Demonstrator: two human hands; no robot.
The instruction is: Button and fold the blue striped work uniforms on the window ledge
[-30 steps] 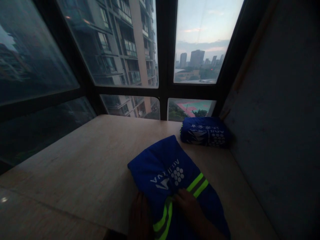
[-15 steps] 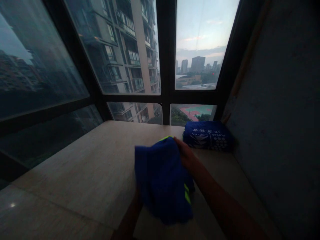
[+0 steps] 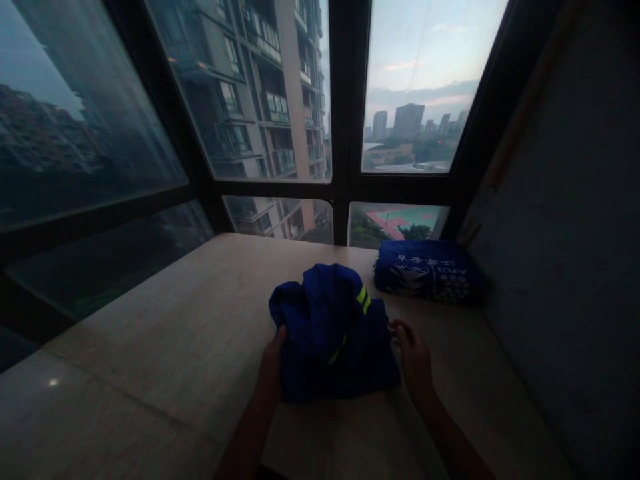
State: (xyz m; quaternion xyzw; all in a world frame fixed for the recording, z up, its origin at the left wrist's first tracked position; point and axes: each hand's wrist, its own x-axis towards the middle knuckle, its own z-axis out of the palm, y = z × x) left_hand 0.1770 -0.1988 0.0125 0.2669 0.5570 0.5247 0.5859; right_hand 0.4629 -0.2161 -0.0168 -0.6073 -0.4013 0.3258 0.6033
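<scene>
A blue garment with neon yellow-green stripes lies bunched and partly folded on the pale stone ledge. At its left edge is my left hand, thumb on the cloth and the other fingers hidden behind or under it. My right hand is at the garment's right edge, fingers curled and fingertips pinched at the cloth's border. Beyond it, by the wall, sits a folded blue garment with white printing, apart from both hands.
The pale ledge runs up to dark-framed windows at the back and left. A dark wall bounds the right side. High-rise buildings and a sports court show through the glass.
The garment, held up before, is now down on the ledge with its folds and stripes turned differently. My right hand has moved from its top to its right edge; my left hand now shows.
</scene>
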